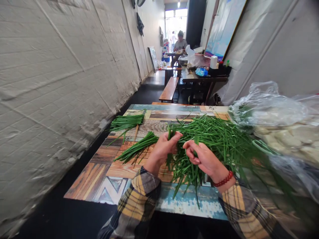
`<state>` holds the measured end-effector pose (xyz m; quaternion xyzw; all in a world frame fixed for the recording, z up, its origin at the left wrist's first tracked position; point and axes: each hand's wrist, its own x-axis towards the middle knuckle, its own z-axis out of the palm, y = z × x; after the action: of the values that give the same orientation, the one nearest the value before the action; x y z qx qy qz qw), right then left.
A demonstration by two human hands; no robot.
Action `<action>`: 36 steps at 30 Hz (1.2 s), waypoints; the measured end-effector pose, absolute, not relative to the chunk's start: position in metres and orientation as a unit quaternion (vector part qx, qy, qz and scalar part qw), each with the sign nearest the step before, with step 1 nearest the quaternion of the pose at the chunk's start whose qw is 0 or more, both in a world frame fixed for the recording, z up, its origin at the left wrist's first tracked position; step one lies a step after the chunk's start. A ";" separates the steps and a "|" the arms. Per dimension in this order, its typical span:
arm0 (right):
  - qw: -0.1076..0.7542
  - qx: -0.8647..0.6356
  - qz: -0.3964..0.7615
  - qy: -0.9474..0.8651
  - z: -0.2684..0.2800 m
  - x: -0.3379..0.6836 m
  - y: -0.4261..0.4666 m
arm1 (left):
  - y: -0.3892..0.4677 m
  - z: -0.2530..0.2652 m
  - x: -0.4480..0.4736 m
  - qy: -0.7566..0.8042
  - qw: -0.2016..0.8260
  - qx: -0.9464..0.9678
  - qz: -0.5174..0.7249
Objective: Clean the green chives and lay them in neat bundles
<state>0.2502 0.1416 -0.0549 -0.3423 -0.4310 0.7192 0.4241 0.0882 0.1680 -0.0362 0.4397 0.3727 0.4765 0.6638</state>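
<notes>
My left hand [163,147] is closed round a small upright bunch of garlic chives [170,132]. Just to its right, my right hand [201,154] pinches a few green chive blades that stick up between thumb and fingers. Beneath and behind both hands spreads a loose heap of chives [216,136]. To the left lie two straightened bundles: a nearer bundle [137,147] beside my left wrist and a farther bundle [127,122] near the table's far left corner. Thin brown sticks or stems [136,133] lie between them; their kind is unclear.
The patchwork-patterned table [92,179] carries clear plastic bags [269,106] with pale contents [294,136] on the right. Beyond it stand a wooden bench [169,89] and another table [191,78] with bags and boxes. A person [180,43] sits farther back. A white wall [62,83] runs along the left.
</notes>
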 end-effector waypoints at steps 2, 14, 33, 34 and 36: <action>0.400 -0.355 0.716 -0.450 -0.053 0.248 0.140 | 0.165 -0.039 0.094 0.394 0.650 0.490 0.427; 0.346 -0.396 0.697 -0.488 -0.065 0.239 0.139 | 0.164 -0.038 0.094 0.384 0.577 0.628 0.353; 0.440 -0.424 0.467 -0.639 -0.080 0.241 0.147 | 0.161 -0.043 0.105 0.386 0.536 0.644 0.385; 0.434 -0.415 0.489 -0.632 -0.076 0.242 0.146 | 0.161 -0.043 0.103 0.390 0.570 0.598 0.408; 0.431 -0.391 0.539 -0.609 -0.069 0.247 0.144 | 0.162 -0.043 0.099 0.390 0.629 0.495 0.455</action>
<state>0.2467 0.1437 -0.0694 -0.3905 -0.6091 0.5395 0.4306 0.0994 0.1623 -0.0428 0.4953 0.3905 0.4548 0.6288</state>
